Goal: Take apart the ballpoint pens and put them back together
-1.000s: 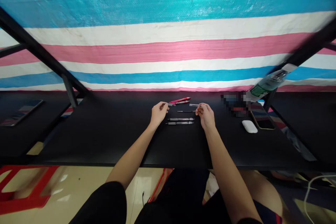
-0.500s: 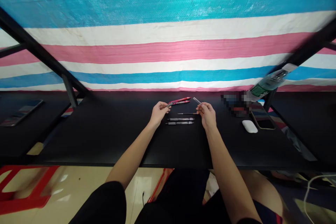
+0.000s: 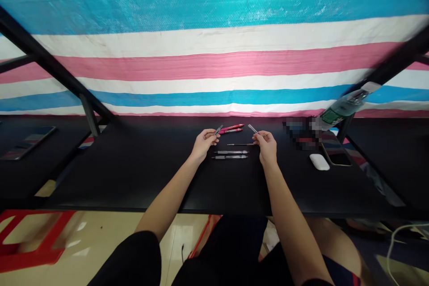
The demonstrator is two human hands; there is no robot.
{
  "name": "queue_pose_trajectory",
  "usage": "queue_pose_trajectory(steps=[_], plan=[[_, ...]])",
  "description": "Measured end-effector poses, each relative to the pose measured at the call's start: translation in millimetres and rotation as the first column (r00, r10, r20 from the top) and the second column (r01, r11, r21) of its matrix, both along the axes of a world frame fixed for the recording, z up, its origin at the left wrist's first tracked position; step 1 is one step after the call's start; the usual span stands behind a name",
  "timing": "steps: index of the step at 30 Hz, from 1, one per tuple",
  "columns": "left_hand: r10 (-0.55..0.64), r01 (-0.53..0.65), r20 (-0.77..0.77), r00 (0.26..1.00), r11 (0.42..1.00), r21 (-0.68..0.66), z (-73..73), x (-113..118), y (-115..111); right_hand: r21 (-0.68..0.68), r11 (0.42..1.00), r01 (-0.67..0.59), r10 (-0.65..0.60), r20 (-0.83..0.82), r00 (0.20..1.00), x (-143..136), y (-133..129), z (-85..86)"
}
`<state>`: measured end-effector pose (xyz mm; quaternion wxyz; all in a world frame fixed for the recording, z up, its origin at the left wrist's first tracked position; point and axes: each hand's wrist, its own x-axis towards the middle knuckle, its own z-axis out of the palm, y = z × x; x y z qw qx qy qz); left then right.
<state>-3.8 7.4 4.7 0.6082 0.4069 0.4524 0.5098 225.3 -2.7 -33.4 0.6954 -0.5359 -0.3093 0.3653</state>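
Over the black desk [image 3: 134, 170], my left hand [image 3: 202, 145] pinches a small dark grey pen part [image 3: 219, 129], its tip pointing up and away. Between the fingertips of my right hand [image 3: 267, 146] is a clear pen barrel [image 3: 253, 129], slanting up to the left. The two pieces are apart. A thin pen refill [image 3: 239, 144] lies on the desk, its right end close to my right fingers. Two grey-and-clear pens [image 3: 231, 152] rest side by side nearer me. Beyond my left fingertips lie two red pens [image 3: 234, 128].
To the right are a white earbud case [image 3: 319, 161], a phone [image 3: 337, 152] and a tilted plastic bottle [image 3: 345, 109], beside a blurred-out patch. Another phone [image 3: 28, 143] lies far left. Black metal posts [image 3: 63, 71] and a striped sheet [image 3: 214, 67] stand behind.
The grey part in my left hand has tilted more upright. My right hand has shifted very slightly right with the clear barrel. The pens and refill on the desk stay put.
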Motion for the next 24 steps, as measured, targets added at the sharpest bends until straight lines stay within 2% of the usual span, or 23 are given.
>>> queue_pose_trajectory(steps=[3, 6, 8, 11, 16, 24], plan=[[-0.024, 0.025, 0.016, 1.000, 1.000, -0.019, 0.8, -0.5, -0.1, -0.018, 0.998, 0.062, -0.056, 0.248, 0.967, 3.3, -0.1, -5.3], [-0.023, 0.024, 0.025, 0.999, 0.999, -0.041, 3.1, -0.4, -0.8, -0.039, 0.993, 0.111, -0.079, 0.482, 0.873, 6.9, -1.2, -7.7], [-0.023, 0.024, 0.031, 0.999, 0.998, -0.059, 4.3, -0.2, -1.1, -0.072, 0.989, 0.132, -0.065, 0.583, 0.810, 8.6, -2.2, -7.9], [-0.031, 0.033, 0.029, 0.999, 0.996, -0.077, 5.0, 0.4, -0.9, -0.125, 0.979, 0.162, -0.033, 0.686, 0.727, 9.5, -3.6, -8.3], [-0.037, 0.038, 0.010, 0.999, 0.997, -0.067, 5.3, 2.1, -1.3, -0.121, 0.970, 0.210, -0.016, 0.832, 0.554, 8.7, -5.8, -11.2], [-0.014, 0.012, -0.036, 0.999, 0.999, -0.050, 7.1, 3.6, -3.8, -0.075, 0.981, 0.179, -0.013, 0.894, 0.449, 6.4, -7.6, -11.3]])
